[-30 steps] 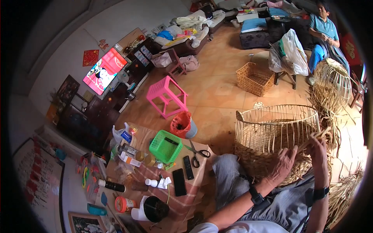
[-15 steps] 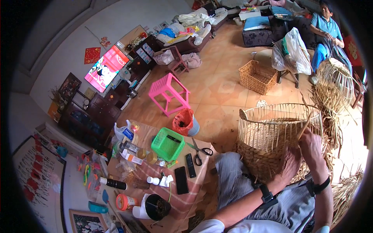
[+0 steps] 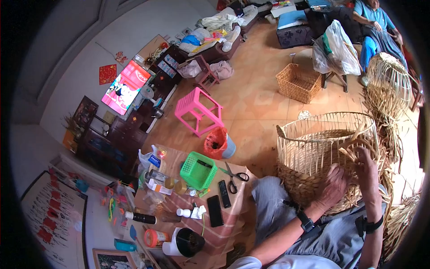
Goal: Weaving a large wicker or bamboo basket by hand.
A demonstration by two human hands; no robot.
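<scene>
A half-woven straw basket (image 3: 304, 172) rests against my lap, its lower wall woven thick and its upper part showing bare upright stakes under a rim. My left hand (image 3: 333, 184) is closed on the near side of the woven wall, the fingertips pressed together at the weave. Just to its right, my right hand (image 3: 366, 163) grips a straw strand (image 3: 351, 145) that loops up in front of the stakes. What lies between the left fingertips is too small to make out.
Left of my knees stands a cloth-covered table with scissors (image 3: 235, 177), a phone (image 3: 215, 210), a remote and a green basket (image 3: 198, 170). Beyond are a bin (image 3: 219, 144), a pink stool (image 3: 197, 110) and a wicker basket (image 3: 299, 83). Loose straw (image 3: 403, 224) lies right; a person sits far right.
My right hand has moved slightly, and the strand that stuck up now curves in a loop. The view has shifted a little. The seated person's hands have moved apart.
</scene>
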